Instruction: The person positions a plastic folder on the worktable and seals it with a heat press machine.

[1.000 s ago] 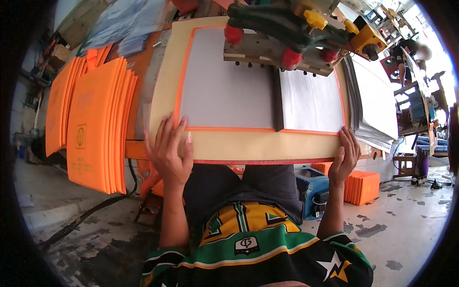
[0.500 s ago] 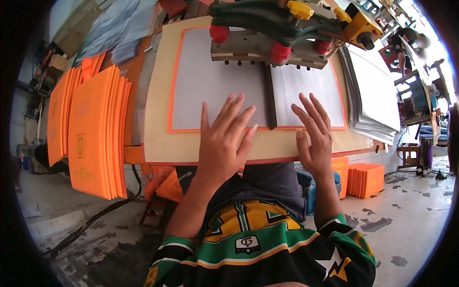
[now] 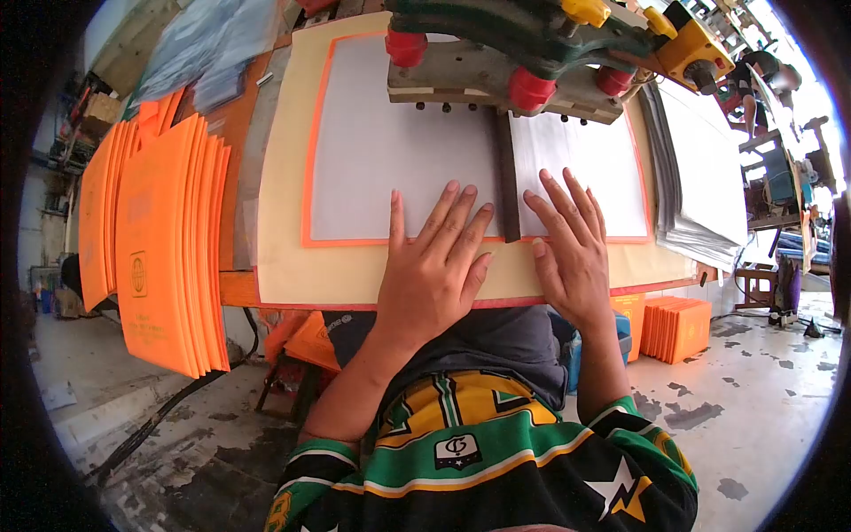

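An orange-edged cover (image 3: pixel 307 199) lies spread on a cream board, its inside faced with white sheets (image 3: pixel 399 133) on both halves. A dark strip (image 3: pixel 507 177) runs down between the halves. My left hand (image 3: pixel 433 270) is open, palm down, its fingers over the lower edge of the left half. Over the right half, close to the strip, my right hand (image 3: pixel 572 253) is open too, fingers stretched. Neither hand grips anything. A green machine head (image 3: pixel 496 35) with red knobs and a metal bar covers the far part of the cover.
Folded orange covers (image 3: pixel 168 257) stand in a bundle at the table's left edge. Clear plastic sleeves (image 3: pixel 213 53) lie behind them. White sheets (image 3: pixel 700 168) are stacked at right, near a yellow control box (image 3: pixel 696 58). More orange covers (image 3: pixel 675 330) sit on the floor.
My right hand has shifted left toward the dark strip, its fingers spreading flatter. My left hand has moved slightly right and down. The camera view has tilted a little.
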`<action>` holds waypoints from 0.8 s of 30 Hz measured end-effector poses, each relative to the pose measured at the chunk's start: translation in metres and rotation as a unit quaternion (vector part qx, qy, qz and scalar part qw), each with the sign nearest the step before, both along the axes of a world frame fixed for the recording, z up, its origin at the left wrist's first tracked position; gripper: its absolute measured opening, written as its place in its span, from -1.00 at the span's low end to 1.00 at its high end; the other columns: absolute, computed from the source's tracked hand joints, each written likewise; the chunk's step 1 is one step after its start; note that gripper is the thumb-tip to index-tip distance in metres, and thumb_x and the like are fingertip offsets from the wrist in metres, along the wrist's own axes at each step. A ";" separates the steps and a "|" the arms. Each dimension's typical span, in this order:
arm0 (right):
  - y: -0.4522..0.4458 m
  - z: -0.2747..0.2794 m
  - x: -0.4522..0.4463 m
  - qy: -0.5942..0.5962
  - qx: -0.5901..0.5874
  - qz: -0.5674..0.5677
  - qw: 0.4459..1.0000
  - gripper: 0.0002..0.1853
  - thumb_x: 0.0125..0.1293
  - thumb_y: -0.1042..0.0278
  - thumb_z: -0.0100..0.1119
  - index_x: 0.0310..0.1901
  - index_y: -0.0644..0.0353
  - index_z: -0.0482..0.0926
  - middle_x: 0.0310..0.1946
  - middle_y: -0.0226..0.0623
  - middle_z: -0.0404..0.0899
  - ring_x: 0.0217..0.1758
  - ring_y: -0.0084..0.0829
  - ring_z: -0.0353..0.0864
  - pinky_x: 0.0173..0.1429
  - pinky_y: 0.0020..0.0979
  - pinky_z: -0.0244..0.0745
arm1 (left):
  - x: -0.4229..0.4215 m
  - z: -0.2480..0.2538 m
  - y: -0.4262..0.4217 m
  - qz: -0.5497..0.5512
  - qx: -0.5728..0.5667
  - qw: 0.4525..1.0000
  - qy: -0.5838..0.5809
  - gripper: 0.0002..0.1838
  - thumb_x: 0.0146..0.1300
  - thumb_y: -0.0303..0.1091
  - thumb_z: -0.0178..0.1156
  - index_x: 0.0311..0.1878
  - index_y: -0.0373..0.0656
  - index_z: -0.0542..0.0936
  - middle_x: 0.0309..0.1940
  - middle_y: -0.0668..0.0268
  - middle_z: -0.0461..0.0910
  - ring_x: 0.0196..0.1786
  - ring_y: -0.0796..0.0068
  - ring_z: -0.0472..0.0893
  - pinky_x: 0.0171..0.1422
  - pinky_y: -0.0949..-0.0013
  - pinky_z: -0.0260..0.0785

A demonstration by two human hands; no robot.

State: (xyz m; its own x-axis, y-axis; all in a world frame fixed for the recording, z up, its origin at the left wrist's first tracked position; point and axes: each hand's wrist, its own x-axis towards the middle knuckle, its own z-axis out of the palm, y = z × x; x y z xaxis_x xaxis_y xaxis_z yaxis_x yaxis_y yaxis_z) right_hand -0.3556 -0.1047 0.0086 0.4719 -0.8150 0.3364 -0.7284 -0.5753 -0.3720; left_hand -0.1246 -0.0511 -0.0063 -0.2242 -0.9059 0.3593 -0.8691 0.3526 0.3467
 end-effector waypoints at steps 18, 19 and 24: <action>0.001 0.000 0.001 0.018 0.009 0.002 1.000 -0.52 0.54 0.26 0.10 0.41 0.07 0.72 0.71 -0.13 0.42 0.85 0.09 0.19 0.87 0.23 -0.02 | -0.001 -0.003 -0.001 0.001 0.000 1.000 -0.014 -0.41 0.59 -0.04 0.24 0.58 -0.02 0.59 0.66 0.22 0.50 0.79 0.18 0.32 0.81 -0.62 -0.22; 0.001 -0.001 0.001 0.017 0.011 0.000 1.000 -0.52 0.54 0.27 0.11 0.41 0.07 0.72 0.71 -0.13 0.42 0.85 0.09 0.19 0.87 0.23 -0.02 | -0.001 -0.003 -0.001 0.001 -0.001 1.000 -0.014 -0.41 0.59 -0.04 0.24 0.58 -0.02 0.59 0.66 0.22 0.50 0.79 0.18 0.32 0.81 -0.62 -0.22; 0.001 -0.001 0.002 0.009 0.013 0.001 1.000 -0.52 0.53 0.30 0.12 0.42 0.07 0.71 0.66 -0.13 0.48 0.81 0.07 0.26 0.87 0.22 0.00 | 0.000 -0.002 0.000 0.004 0.001 1.000 -0.018 -0.41 0.59 -0.04 0.25 0.58 -0.01 0.59 0.66 0.24 0.50 0.78 0.20 0.33 0.81 -0.62 -0.21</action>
State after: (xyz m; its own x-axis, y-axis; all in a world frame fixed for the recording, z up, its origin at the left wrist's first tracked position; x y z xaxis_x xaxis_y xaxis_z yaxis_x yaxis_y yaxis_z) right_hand -0.3540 -0.1039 0.0080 0.4799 -0.8221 0.3063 -0.7332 -0.5675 -0.3746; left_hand -0.1248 -0.0515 -0.0087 -0.2297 -0.9087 0.3486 -0.8838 0.3448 0.3164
